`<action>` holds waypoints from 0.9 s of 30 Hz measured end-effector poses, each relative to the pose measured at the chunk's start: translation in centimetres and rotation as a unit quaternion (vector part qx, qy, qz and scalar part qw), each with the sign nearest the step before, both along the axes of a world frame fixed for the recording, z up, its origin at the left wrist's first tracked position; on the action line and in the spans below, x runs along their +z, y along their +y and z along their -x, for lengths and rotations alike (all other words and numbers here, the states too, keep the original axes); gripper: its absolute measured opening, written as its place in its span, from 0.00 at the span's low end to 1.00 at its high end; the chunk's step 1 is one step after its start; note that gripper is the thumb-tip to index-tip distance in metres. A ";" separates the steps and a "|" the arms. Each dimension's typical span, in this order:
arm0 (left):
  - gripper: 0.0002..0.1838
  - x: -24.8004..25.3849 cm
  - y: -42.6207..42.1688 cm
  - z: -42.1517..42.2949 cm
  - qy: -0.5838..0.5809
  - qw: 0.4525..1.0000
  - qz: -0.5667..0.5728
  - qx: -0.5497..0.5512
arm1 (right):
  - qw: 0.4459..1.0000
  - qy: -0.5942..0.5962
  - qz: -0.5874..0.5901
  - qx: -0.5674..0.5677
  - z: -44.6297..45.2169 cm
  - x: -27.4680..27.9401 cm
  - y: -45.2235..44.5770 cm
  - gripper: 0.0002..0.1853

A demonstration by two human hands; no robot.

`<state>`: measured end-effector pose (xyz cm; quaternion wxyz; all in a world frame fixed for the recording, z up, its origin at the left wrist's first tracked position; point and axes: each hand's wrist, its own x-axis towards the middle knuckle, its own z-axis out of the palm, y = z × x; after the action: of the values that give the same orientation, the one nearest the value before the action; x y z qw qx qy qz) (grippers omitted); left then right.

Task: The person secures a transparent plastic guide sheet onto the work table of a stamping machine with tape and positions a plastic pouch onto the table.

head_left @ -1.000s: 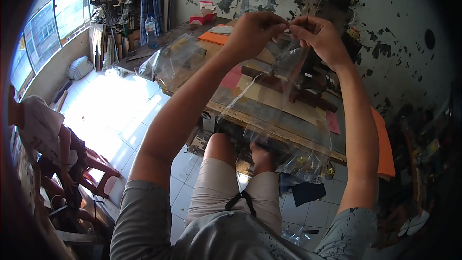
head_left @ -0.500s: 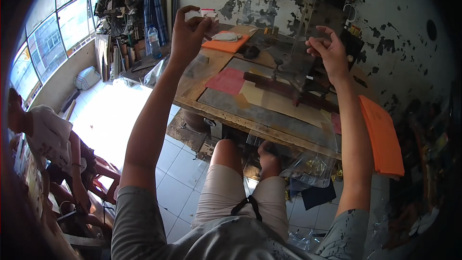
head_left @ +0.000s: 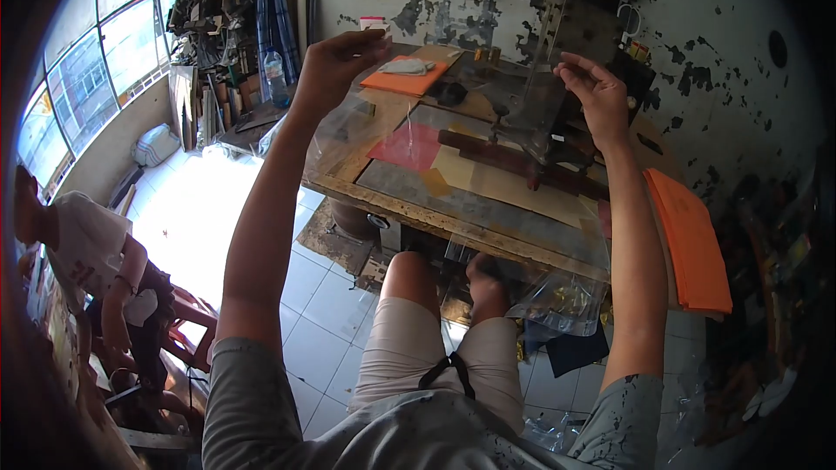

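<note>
Here, left hand (head_left: 338, 74): pinching clear plastic (head_left: 533, 122)
Right hand (head_left: 596, 97): pinching it too
Bench (head_left: 418, 216), far-left corner: orange stack (head_left: 402, 82)
Writing: too small to read

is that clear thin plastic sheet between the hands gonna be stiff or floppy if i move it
Probably floppy: the clear thin plastic sheet hangs with creases and glints between the left hand and right hand. Likely light for its size, since the wooden-edged table shows through it. Its glossy surface may be slippery.
</note>
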<state>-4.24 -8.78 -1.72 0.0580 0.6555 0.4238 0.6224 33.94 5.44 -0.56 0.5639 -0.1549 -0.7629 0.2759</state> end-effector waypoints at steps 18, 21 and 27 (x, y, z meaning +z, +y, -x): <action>0.17 0.2 -0.6 1.4 0.087 0.995 0.017 0.056 | 0.990 -0.124 -0.025 -0.055 0.0 0.2 -1.0 0.14; 0.18 0.5 -1.0 1.5 0.113 0.991 0.017 0.067 | 0.994 -0.096 -0.010 -0.053 0.3 0.1 -0.7 0.14; 0.14 0.9 -1.0 1.9 0.091 0.986 0.087 0.105 | 0.983 -0.142 -0.056 -0.099 0.3 0.2 -0.3 0.12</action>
<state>-6.09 -9.73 -0.83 0.0097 0.6538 0.5463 0.5235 33.60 5.17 -0.39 0.4821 -0.2357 -0.8303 0.1503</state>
